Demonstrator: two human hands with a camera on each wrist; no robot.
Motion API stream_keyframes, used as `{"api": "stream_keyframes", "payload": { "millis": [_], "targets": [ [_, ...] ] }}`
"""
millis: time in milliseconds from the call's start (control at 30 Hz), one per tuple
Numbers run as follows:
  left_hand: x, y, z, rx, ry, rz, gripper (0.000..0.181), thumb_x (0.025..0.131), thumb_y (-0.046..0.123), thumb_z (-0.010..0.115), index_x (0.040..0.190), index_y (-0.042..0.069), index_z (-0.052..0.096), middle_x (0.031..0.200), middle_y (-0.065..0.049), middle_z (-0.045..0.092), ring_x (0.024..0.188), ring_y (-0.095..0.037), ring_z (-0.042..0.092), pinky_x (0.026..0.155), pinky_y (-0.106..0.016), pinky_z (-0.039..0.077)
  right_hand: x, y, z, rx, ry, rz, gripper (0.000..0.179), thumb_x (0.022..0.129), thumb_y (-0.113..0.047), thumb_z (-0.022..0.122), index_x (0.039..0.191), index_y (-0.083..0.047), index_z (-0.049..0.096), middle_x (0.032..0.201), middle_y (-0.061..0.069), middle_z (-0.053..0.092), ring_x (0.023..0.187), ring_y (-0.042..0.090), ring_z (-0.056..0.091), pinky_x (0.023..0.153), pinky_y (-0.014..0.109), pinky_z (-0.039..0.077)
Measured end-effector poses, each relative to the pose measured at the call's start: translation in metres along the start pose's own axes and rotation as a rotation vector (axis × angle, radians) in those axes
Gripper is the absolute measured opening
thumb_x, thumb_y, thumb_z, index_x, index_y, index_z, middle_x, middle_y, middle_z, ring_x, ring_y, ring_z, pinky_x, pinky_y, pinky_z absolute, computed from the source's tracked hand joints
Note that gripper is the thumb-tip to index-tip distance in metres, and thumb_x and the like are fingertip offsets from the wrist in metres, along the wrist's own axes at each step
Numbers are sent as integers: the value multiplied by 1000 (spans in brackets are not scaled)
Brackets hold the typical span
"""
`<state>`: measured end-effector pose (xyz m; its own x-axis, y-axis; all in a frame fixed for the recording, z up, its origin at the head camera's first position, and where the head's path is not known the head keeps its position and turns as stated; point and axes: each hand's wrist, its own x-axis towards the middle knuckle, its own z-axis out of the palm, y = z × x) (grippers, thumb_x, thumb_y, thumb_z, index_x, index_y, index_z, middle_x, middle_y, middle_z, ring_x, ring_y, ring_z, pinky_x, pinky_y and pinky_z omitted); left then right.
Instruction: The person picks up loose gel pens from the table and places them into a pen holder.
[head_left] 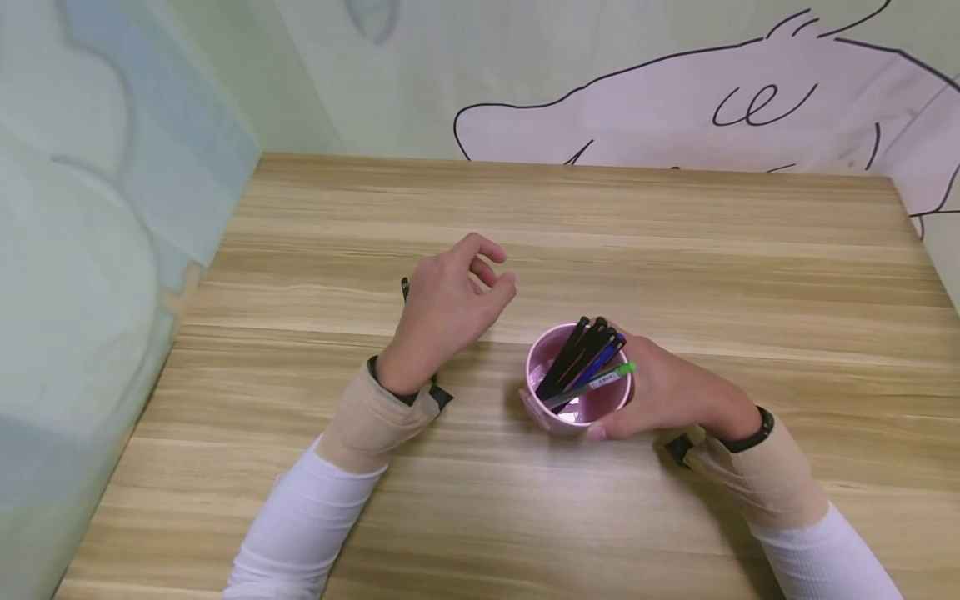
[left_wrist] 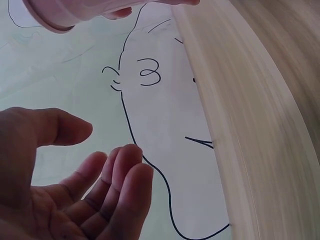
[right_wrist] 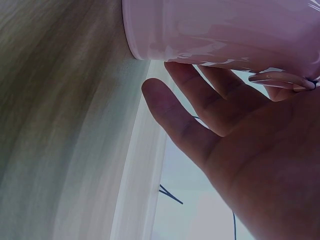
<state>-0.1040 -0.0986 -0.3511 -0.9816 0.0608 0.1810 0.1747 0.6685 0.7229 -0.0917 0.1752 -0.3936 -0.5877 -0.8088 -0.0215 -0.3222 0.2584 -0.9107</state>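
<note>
My right hand [head_left: 663, 387] grips a pink pen cup [head_left: 549, 425] from its right side, thumb at the front rim and fingers round the back. In the right wrist view, fingers [right_wrist: 192, 90] lie against the cup's glossy wall. Several black pens [head_left: 573, 358], a blue pen [head_left: 600, 360] and a green-capped pen [head_left: 600, 380] lean to the right inside it. Left of the cup, my left hand [head_left: 450, 300] hovers apart with loosely curled fingers and nothing between them. A short black end [head_left: 405, 288] shows behind that hand; the rest of it is hidden.
The wood-grain table [head_left: 675, 250] reaches back to a wall [head_left: 390, 92] with a line-drawn cartoon figure. A pale patterned surface [head_left: 75, 292] borders the table's left edge.
</note>
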Motion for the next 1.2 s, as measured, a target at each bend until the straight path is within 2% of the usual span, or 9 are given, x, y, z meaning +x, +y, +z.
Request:
{"api": "stream_keyframes", "payload": {
  "millis": [467, 867, 1200],
  "targets": [
    [2, -4, 0, 87, 17, -18, 23, 86, 26, 62, 106, 15, 69, 82, 5, 67, 66, -10, 62, 71, -36, 46, 1, 0, 0, 10, -5, -12, 87, 70, -30, 93, 142, -17, 46, 130, -3, 59, 118, 19, 58, 102, 40, 49],
    [3, -9, 1, 162, -37, -64, 29, 86, 30, 62, 111, 15, 67, 89, -1, 68, 73, -21, 58, 70, -38, 46, 0, 0, 0, -10, 2, -26, 87, 70, -31, 92, 142, -14, 47, 130, -4, 59, 119, 19, 58, 103, 39, 48],
    [5, -13, 1, 212, -70, -67, 35, 87, 32, 63, 115, 12, 66, 91, -4, 69, 80, -25, 60, 73, -41, 48, 1, 1, 1, -13, 1, -35, 86, 71, -31, 92, 142, -14, 47, 130, -5, 60, 118, 19, 58, 102, 39, 49]
  ]
}}
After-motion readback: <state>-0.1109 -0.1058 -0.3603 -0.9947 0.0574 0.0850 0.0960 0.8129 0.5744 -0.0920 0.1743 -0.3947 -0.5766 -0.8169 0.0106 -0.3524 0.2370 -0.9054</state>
